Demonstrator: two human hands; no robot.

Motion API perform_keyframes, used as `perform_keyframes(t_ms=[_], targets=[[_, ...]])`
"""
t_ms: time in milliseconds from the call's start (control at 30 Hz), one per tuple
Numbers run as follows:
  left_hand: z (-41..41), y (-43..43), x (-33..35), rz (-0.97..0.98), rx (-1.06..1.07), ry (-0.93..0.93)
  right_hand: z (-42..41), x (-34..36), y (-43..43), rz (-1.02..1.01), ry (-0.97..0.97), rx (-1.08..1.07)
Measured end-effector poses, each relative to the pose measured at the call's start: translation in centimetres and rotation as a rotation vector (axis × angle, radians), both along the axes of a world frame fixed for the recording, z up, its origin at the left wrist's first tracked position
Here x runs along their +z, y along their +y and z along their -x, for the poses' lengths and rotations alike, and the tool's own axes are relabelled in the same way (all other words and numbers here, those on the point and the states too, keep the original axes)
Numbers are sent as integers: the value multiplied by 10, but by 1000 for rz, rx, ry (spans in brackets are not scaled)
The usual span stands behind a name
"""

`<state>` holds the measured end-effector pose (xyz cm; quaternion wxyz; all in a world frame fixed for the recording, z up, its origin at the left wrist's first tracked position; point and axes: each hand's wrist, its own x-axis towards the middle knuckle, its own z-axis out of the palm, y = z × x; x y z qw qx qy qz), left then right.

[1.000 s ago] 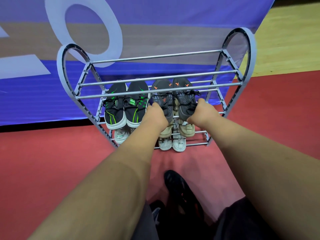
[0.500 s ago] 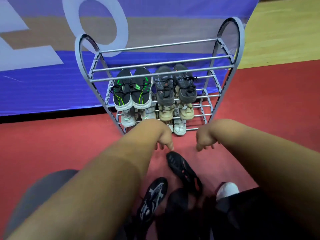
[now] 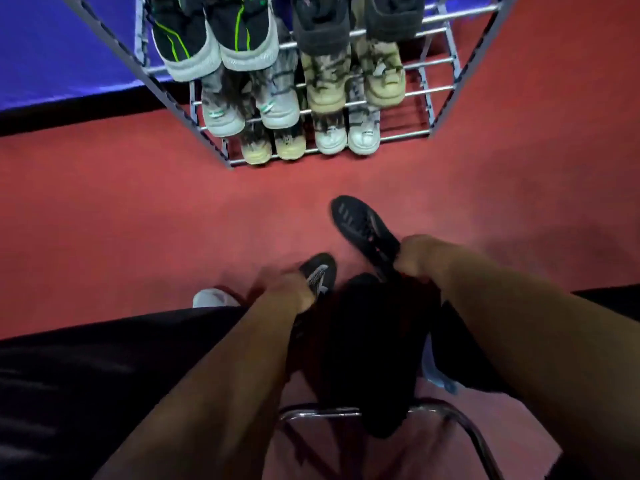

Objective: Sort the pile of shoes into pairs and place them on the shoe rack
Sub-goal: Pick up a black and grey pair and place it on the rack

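The right hand (image 3: 420, 259) curls round the heel of the black mesh shoe (image 3: 363, 226) on the floor (image 3: 138, 220). The left hand (image 3: 291, 292) — blurred, its grip unreadable — meets the white-marked shoe (image 3: 320, 273); the shoe rack (image 3: 405, 136) stands beyond, holding pairs.

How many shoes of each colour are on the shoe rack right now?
Black-and-green shoes: 2
Dark grey shoes: 2
Pale grey shoes: 2
Beige shoes: 4
White shoes: 2
Total on the shoe rack: 12
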<state>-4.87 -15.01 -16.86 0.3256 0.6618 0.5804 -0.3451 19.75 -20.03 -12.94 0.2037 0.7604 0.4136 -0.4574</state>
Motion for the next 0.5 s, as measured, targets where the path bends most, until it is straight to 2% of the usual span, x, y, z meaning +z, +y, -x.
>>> perform_keyframes(t_ms=[133,267,367,500], targets=[[35,-11,-46,79,18,77,0,-29,5,-16,-16,5],[37,-3,-66,211,66,41,2,-47,7,51,-42,-32],[33,-5,-75,184,111,62,14,-65,-4,291,107,-132],[27,-13,-86,129,78,96,47,-77,-14,229,129,-99]])
